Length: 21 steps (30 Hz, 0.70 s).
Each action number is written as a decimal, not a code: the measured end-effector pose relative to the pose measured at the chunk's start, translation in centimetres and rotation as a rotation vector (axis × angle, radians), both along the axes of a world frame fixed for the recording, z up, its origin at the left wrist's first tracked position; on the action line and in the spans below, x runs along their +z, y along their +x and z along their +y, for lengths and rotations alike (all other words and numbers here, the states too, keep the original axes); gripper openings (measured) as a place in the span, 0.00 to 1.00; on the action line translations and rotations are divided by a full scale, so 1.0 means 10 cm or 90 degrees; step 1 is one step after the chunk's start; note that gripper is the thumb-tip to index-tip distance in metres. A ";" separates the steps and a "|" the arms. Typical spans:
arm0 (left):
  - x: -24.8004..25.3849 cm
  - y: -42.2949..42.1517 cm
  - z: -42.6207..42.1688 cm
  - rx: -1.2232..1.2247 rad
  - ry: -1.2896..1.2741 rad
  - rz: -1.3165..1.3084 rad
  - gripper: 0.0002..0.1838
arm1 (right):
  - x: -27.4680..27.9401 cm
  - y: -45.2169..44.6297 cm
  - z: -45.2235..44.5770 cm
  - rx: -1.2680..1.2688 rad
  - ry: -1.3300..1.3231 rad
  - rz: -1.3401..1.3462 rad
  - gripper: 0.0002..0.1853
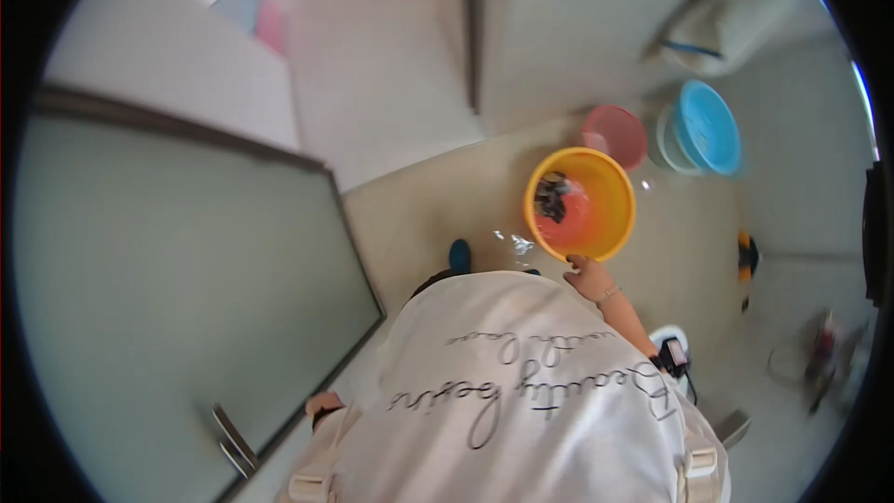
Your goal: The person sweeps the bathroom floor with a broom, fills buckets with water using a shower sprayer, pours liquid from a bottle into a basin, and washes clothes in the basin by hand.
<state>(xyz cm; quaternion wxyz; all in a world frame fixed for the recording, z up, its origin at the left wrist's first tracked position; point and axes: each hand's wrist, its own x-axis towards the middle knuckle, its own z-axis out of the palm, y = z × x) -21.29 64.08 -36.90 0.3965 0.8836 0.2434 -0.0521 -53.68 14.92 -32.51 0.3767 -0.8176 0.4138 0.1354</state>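
In the head view, the yellow bucket [615,205] sits on the floor [656,247], just past the right hand [591,281]. Its bent fingers touch the near rim; I can't tell if they grip. The left hand's [324,402] fingers are too hard to see.

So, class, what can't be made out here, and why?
Dark item in the yellow bucket: head view, too blurred to name.
Right hand: head view, too small to show whether it grips the rim.
Left hand: head view, too small to show whether it touches the frosted door.
Inside the white basin: head view, hidden by the blue basin.
Black object at right: head view, cut off by dark border.
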 end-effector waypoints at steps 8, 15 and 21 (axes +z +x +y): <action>-0.32 0.44 -1.94 -0.735 0.277 0.136 0.17 | 0.21 -0.77 0.08 -0.257 0.027 0.006 0.22; -0.66 1.38 -5.86 -1.146 0.226 0.014 0.07 | -0.57 -0.91 -0.24 -0.618 0.141 0.075 0.22; -1.58 1.03 -8.41 -1.486 0.319 0.077 0.08 | -0.81 -1.08 -0.89 -1.032 0.141 0.029 0.22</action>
